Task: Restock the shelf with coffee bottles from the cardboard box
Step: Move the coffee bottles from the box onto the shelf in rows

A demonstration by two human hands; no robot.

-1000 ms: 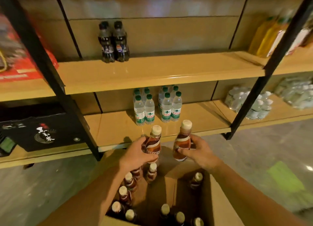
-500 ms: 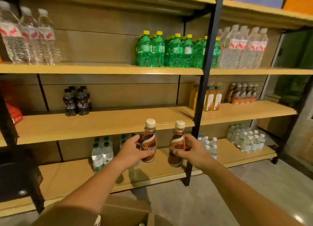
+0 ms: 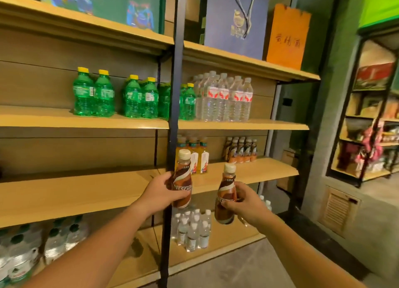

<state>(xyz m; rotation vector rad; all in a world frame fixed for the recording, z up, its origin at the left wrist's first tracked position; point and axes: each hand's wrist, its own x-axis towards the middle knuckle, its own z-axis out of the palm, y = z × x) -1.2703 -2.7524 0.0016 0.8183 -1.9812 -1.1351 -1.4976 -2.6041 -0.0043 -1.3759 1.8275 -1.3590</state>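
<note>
Bottles (image 3: 183, 179) (image 3: 225, 193), glossy and waisted, in both hands (image 3: 160, 192) (image 3: 246, 204)

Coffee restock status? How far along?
Done: a cluster of similar-looking brown bottles stands on the right bay's middle shelf. In hand: left hand grips one coffee bottle, right hand a second coffee bottle, both in the air before the shelf. Left: set both down; the cardboard box is out of view, so remaining stock is unknown.
</note>
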